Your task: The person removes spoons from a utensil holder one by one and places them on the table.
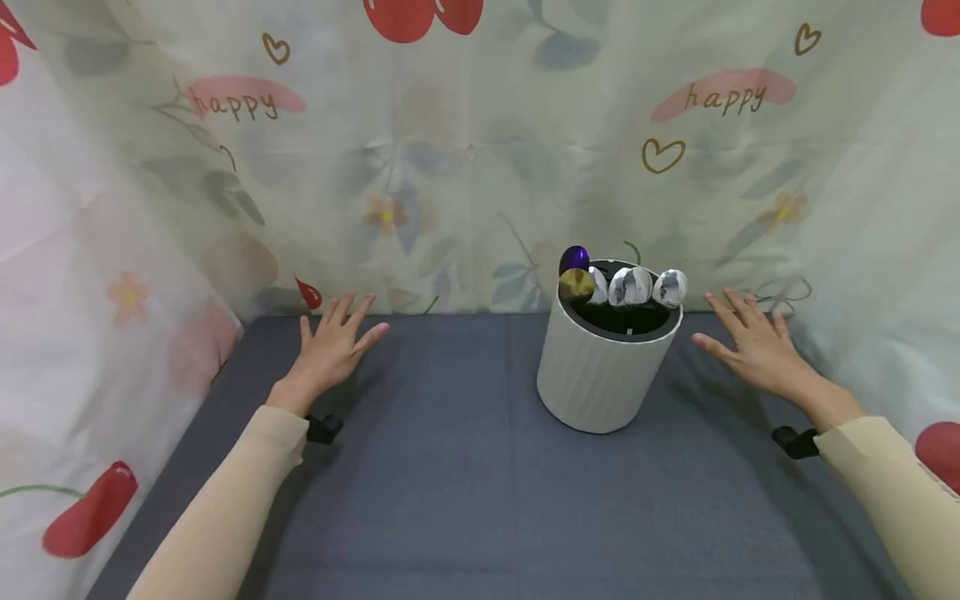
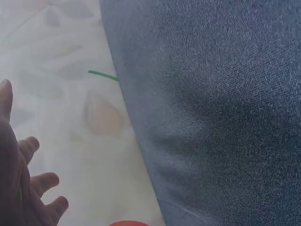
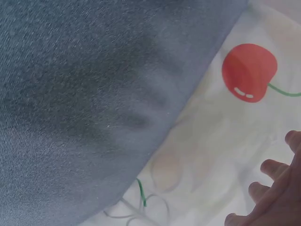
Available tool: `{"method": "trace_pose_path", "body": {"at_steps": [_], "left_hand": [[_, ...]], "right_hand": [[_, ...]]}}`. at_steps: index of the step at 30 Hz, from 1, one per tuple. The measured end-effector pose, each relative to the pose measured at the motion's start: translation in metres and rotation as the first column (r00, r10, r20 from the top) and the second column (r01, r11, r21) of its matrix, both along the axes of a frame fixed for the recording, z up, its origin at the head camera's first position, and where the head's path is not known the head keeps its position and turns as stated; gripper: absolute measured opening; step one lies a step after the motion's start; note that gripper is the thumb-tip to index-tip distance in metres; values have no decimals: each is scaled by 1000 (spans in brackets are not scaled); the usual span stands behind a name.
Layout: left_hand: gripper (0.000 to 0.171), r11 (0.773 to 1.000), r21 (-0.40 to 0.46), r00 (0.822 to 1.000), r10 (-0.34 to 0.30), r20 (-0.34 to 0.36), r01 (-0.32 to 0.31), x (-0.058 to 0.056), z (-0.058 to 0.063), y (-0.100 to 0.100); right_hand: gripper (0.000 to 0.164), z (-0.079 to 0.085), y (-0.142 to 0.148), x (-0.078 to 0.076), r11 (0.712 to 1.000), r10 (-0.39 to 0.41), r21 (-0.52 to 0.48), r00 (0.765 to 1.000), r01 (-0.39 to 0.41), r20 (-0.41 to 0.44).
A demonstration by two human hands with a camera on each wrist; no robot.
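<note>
In the head view my left hand (image 1: 327, 350) hovers over the left part of the table, fingers spread and holding nothing. On the other side my right hand (image 1: 757, 348) is likewise spread and bare, just right of a white ribbed container (image 1: 600, 375) with a dark inner rim. Several spoon-like shiny heads stick up out of the container: a purple one (image 1: 574, 259), a gold one (image 1: 576, 286) and silver ones (image 1: 670, 288). Their lower parts are hidden inside. Each wrist view shows its hand at the edge, the left (image 2: 23, 174) and the right (image 3: 277, 188), with fingers apart.
A dark grey-blue cloth (image 1: 420, 483) covers the table. Behind it and at both sides hangs a pale curtain (image 1: 465, 167) printed with cherries, flowers, hearts and the word "happy". A black strap piece (image 1: 324, 429) shows at the left wrist, another (image 1: 795, 442) at the right.
</note>
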State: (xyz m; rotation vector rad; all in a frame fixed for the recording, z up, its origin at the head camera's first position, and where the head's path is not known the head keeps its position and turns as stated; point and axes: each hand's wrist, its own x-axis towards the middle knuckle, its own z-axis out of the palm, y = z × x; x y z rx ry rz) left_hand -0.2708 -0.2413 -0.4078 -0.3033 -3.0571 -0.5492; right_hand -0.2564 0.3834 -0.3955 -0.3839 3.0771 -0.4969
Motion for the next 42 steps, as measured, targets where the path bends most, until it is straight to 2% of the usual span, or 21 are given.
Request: {"method": "trace_pose_path", "body": {"at_steps": [8,14,20,26,29,35,42], "left_hand": [[77,997,74,999,-31,-11,32,2,4,5],[77,992,121,998,-44,-33,47,7,10,11],[76,981,180,995,-66,-76,79,10,6,19],[72,960,253,991,-101,-83,119,10,1,30],[69,940,313,989,-109,-95,134,12,-1,35],[65,887,429,984,-133,-119,172,16,-6,45],[65,821,531,978,-169,-124,209,17,-10,61]], "right_hand": [[81,4,-2,8,999,22,-42,999,-23,-33],[80,7,-6,13,995,42,-88,996,-49,-78],[78,5,-9,20,985,39,-161,994,-54,-99],[75,3,-5,26,966,28,-252,991,-61,-133],[71,3,-4,28,948,32,-309,989,-76,-145],[70,-1,-7,35,903,42,-420,990,-95,-134],[73,-3,-12,43,892,28,-445,993,-77,-116]]}}
